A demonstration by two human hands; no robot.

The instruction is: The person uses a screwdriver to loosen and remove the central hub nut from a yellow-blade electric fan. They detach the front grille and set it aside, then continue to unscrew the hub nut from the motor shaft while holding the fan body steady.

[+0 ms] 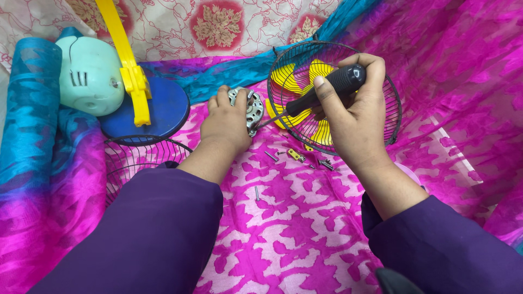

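Left hand [224, 122] cupped over small fan motor [251, 110], pinning it on pink patterned cloth [294, 218]. Right hand [351, 111] wrapped around black-handled screwdriver [327, 87], tip at motor housing. Best: keep shaft in line with screw, press firmly, turn slowly. Loose screws [297, 156] lying just beside.

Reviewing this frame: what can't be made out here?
Head view only:
- Motor: mostly covered by the left hand.
- Screwdriver tip: too fine to see where it meets the motor.
- Yellow fan blades: partly behind the right hand.
- Loose screws: too small to tell types.
- Second grille: hidden by the sleeve.
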